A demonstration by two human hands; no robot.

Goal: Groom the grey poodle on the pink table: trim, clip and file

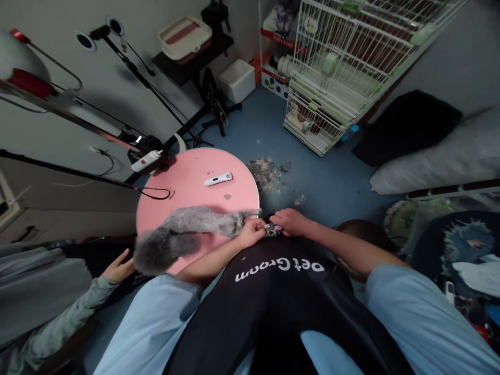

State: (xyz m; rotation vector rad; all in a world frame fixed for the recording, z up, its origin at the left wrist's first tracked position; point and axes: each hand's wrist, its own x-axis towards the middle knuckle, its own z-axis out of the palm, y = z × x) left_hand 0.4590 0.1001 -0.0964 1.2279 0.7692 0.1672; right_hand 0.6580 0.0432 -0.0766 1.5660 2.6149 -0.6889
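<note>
A grey cat (pixel 195 221) lies along the near side of a round pink table (pixel 183 166). Its middle is shorn short, while the left end is thick and fluffy. My left hand (pixel 253 232) is closed on one of the cat's paws at the table's right edge; the fingers mostly hide the paw. Close against it, my right hand (pixel 291 222) grips small nail clippers (pixel 272 229) with a metal head and pinkish handle. Another person's hand (pixel 118 267) reaches toward the fluffy end from the left. A white hair clipper (pixel 217 179) rests on the tabletop.
Cut fur (pixel 265 174) is heaped on the blue floor beyond the table. A black loop (pixel 156 194) hangs over the table's left side, near a white bottle (pixel 147 161). Wire cages (pixel 344 67) stand at the back right. A black apron (pixel 273 297) covers my front.
</note>
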